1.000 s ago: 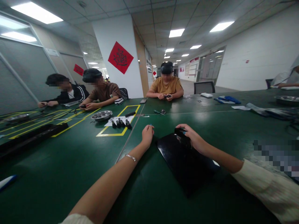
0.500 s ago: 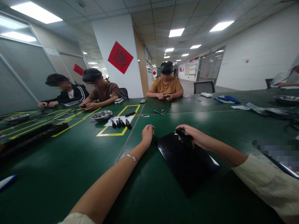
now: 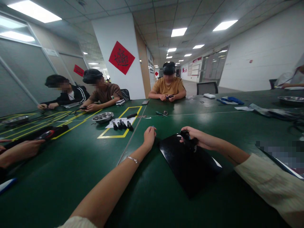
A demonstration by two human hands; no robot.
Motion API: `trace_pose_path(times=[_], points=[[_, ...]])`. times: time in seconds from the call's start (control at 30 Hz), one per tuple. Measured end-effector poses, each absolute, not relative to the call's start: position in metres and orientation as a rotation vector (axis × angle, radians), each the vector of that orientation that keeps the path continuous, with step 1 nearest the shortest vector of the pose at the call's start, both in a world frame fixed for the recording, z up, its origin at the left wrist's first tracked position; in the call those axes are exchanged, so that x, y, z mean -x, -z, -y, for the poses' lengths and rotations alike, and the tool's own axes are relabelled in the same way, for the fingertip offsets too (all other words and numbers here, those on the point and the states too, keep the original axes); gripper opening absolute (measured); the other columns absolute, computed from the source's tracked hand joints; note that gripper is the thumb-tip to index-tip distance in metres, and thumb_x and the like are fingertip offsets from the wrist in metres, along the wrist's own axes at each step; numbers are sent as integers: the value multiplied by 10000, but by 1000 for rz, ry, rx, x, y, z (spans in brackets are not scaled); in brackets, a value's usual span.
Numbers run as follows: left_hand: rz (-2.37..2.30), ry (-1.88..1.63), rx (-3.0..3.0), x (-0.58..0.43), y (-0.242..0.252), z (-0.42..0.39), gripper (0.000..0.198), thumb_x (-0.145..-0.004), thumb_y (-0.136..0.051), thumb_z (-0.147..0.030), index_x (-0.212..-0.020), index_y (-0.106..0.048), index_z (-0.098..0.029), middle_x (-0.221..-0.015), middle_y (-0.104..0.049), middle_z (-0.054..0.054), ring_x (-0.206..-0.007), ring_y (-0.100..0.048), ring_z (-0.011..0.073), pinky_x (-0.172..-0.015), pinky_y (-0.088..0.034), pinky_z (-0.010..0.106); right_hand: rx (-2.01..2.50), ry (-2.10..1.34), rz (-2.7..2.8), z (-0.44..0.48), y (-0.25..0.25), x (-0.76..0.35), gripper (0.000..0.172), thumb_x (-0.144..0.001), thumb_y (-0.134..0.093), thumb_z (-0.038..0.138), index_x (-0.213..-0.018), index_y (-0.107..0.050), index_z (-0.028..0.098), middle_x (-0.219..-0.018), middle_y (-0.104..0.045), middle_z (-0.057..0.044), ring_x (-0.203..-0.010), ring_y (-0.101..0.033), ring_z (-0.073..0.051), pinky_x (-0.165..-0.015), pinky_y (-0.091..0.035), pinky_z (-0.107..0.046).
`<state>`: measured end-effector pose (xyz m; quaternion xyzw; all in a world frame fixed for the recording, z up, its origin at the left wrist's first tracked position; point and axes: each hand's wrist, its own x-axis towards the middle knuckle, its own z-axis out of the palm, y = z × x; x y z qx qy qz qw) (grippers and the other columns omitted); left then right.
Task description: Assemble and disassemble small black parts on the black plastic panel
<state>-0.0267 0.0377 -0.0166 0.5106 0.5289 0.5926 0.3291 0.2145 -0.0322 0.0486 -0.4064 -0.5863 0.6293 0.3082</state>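
My left hand (image 3: 149,137) is closed above the green table, a silver bangle on its wrist. A small blue bit shows at its fingertips; the rest of what it holds is hidden. Closed round a small black device (image 3: 187,138) is my right hand (image 3: 193,133); the device's exact kind is too dark to make out. Beneath it lies a glossy black sheet or pouch (image 3: 190,174) with pale edges, just right of my left hand.
Ahead to the left, several short black cylinders (image 3: 123,124) stand on white paper beside a metal bowl (image 3: 103,117). A green-handled tool (image 3: 161,113) lies mid-table. A co-worker's hand (image 3: 26,149) grips a black-and-red tool (image 3: 46,135) at left. Several people sit around the table.
My right hand has shifted very slightly and turned the black device a little. At the left edge, a co-worker's hands have come into view with a black-and-red tool. My left hand stays put.
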Motion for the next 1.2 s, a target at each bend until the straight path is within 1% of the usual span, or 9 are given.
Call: trace_pose_path(times=[0.13, 0.23, 0.37, 0.47, 0.57, 0.8, 0.97, 1.1, 1.2], points=[[-1371, -1548, -1325, 26, 16, -37, 179, -744, -424, -306, -632, -493, -185, -420, -388, -69, -417, -370, 82, -456, -269, 211, 985, -1757, 1742, 31, -46, -220, 477, -635, -487, 159, -1107, -438, 209, -1000, -589, -37, -897, -559, -149, -678, -447, -246], [-1371, -1545, -1333, 26, 15, -37, 183, -744, -426, -314, -631, -489, -185, -421, -390, -70, -410, -366, 81, -457, -270, 212, 900, -1700, 1774, 21, -41, -227, 451, -702, -541, 242, -1140, -439, 206, -1059, -569, -49, -941, -558, -151, -756, -460, -271], [-1365, -1531, -1377, 25, 15, -36, 199, -758, -420, -335, -649, -494, -186, -416, -387, -75, -403, -365, 82, -460, -277, 212, 1151, -1100, 1749, -8, -21, -240, 351, -775, -496, 368, -1074, -494, 184, -986, -582, -72, -934, -575, -176, -850, -451, -345], [-1363, -1519, -1420, 24, 15, -35, 198, -768, -405, -322, -654, -494, -187, -404, -382, -77, -406, -374, 86, -469, -293, 213, 1290, -577, 1916, -26, 1, -252, 316, -750, -498, 269, -1044, -560, 169, -1002, -598, -98, -934, -580, -199, -870, -447, -380], [-1369, -1497, -1462, 24, 16, -35, 197, -774, -397, -315, -654, -490, -189, -403, -389, -76, -408, -386, 88, -471, -298, 214, 1181, -335, 2162, -34, 20, -259, 344, -758, -476, 223, -1075, -602, 183, -1090, -606, -100, -1002, -574, -210, -910, -431, -388], [-1406, -1420, -1683, 23, 19, -34, 235, -823, -361, -348, -684, -477, -198, -434, -402, -73, -426, -409, 95, -488, -323, 220, 1117, -153, 2367, -32, 27, -256, 281, -805, -425, 189, -883, -695, 188, -975, -673, -76, -909, -624, -188, -841, -473, -327], [-1460, -1469, -2315, 20, 6, -16, 252, -857, -357, -332, -705, -504, -194, -610, -508, -7, -615, -490, 129, -601, -369, 255, 1189, -59, 2283, -26, 23, -253, 251, -778, -453, 178, -813, -700, 189, -878, -690, -56, -825, -638, -195, -768, -485, -323], [-1220, -1398, -2787, 17, 0, -1, 229, -865, -357, -281, -782, -547, -184, -657, -542, 26, -660, -507, 142, -664, -390, 279, 1206, -108, 1907, -15, -1, -242, 225, -783, -492, 255, -884, -682, 190, -905, -687, -61, -816, -635, -191, -764, -490, -328], [-954, -1258, -3031, 16, 1, 4, 233, -845, -416, -345, -900, -569, -178, -649, -554, 24, -679, -530, 154, -692, -399, 298, 1091, -296, 1710, 6, -31, -222, 265, -797, -517, 318, -990, -622, 170, -905, -666, -68, -794, -627, -168, -744, -501, -307]])
